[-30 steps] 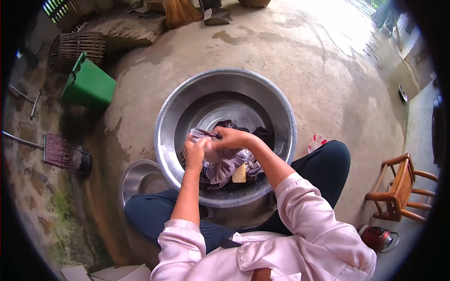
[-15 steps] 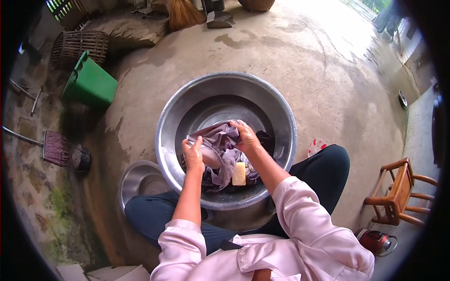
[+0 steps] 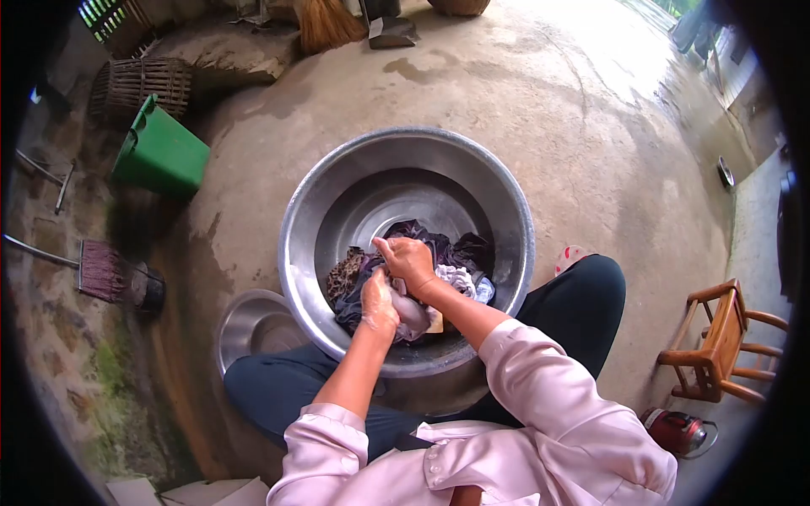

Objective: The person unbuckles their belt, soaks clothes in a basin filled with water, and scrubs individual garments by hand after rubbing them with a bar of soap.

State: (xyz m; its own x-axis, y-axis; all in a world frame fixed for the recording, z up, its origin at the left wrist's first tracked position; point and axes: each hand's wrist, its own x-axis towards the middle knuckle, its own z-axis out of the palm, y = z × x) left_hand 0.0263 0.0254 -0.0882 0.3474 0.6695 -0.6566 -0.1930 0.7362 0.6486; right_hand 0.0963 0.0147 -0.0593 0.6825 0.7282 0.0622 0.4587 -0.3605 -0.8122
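Presently, from my remote post, I enter the step in hand, by my judgement, as rubbing or wringing one soft mauve-grey fabric piece; the next move calls for firm fingers on slippery cloth. Left hand: fingers curled, grasping the fabric. Right hand: clenched, just far and right of the left, apparently on the same piece; its palm is hidden. Fabric: bunched, creased, wet-looking, slack end drooping nearward, in the near half of a large round silver metal basin. Also within: brown leopard-print cloth, left; dark crumpled cloth, right; yellowish block, near, partly covered.
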